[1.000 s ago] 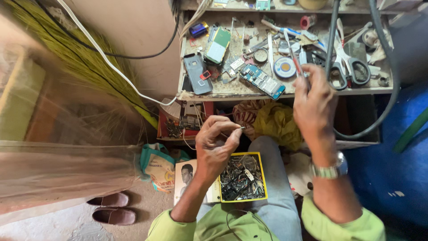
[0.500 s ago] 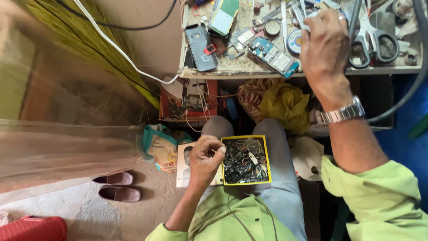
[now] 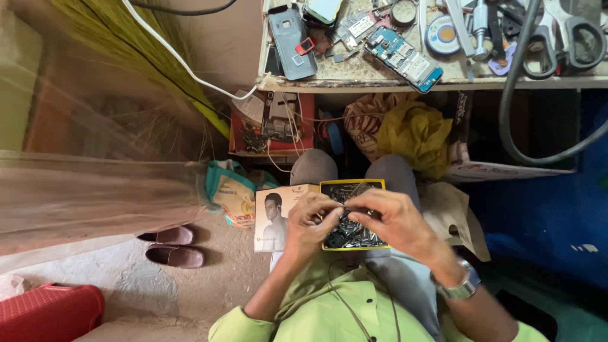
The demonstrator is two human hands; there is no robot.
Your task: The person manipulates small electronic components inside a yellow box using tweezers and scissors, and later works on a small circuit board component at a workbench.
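Seen from above, a seated person in a lime-green shirt holds a shallow yellow-rimmed tray [image 3: 373, 184] on the lap; every place here is given relative to that tray. Both hands meet directly over its middle. The left hand [image 3: 308, 223] covers the tray's left half, its fingers [image 3: 324, 207] curled and pressed together toward the thumb. The right hand [image 3: 391, 223], with a metal wristwatch [image 3: 460, 286] at its wrist, covers the right half, its fingers [image 3: 362, 212] pinched together and meeting the left ones; motion blur hides whether a piece is caught between them. The small dark metal parts [image 3: 347, 235] lie heaped in the tray straight below both sets of fingertips, about equally close to each hand, in no one direction. The tray's raised rim bounds them, and only its far edge shows free of the hands.

Touching the tray's left side is a printed booklet [image 3: 271, 218]. Further left, on the floor, sit a pair of brown shoes [image 3: 170, 246]. Beyond the tray's far edge, past the knees, sits a yellow plastic bag [image 3: 415, 134]. Farthest off is a cluttered tabletop [image 3: 354, 71] bearing a grey phone back cover [image 3: 291, 39], a blue circuit board [image 3: 403, 59] and scissors [image 3: 573, 35], with little bare surface.
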